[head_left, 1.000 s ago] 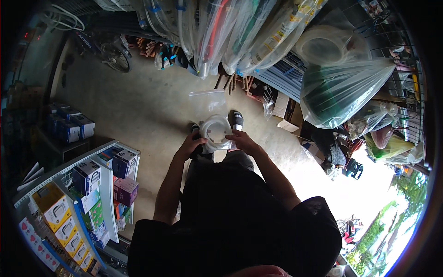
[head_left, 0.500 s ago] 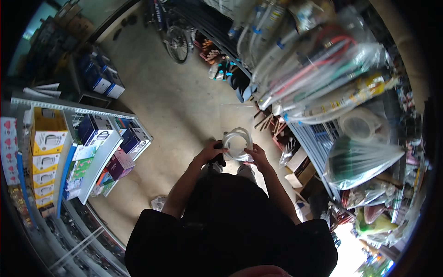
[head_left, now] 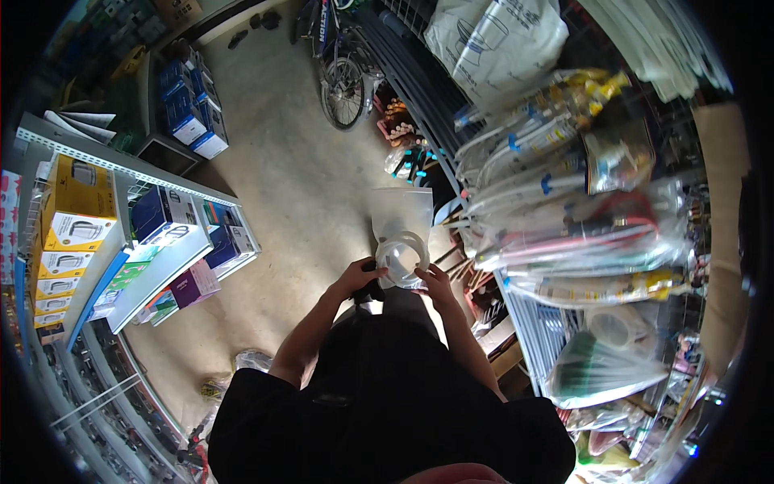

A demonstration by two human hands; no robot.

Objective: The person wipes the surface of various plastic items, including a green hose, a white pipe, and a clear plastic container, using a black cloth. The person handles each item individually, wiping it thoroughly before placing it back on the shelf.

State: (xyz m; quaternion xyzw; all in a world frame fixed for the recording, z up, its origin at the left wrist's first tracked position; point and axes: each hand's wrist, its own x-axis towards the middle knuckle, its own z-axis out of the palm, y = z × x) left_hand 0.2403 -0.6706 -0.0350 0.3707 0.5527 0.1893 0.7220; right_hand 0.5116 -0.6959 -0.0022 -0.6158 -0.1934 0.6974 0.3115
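In front of my body I hold a clear plastic bag [head_left: 415, 203] with a coil of whitish translucent hose [head_left: 425, 250] in its lower part. My left hand [head_left: 357, 278] grips the left side, fingers closed near the coil. On the opposite side my right hand [head_left: 436, 284] is closed on the bag's edge, thumb toward the ring. The upper end of the bag sticks out flat, away from me. Something dark hangs just below my left hand; I cannot make out what it is.
Shelves with boxed goods [head_left: 76, 230] line the left, and blue-white boxes [head_left: 184, 113] stand beyond. To the right, a rack carries bagged hoses [head_left: 580, 218] and a bag with green contents [head_left: 605, 367]. A bicycle [head_left: 345, 89] is parked ahead on the concrete floor [head_left: 282, 161].
The view has shifted, with the bicycle and the rack's bagged hoses showing lower in the picture. Both hands keep hold of the bagged coil, now slightly lower and further left in view.
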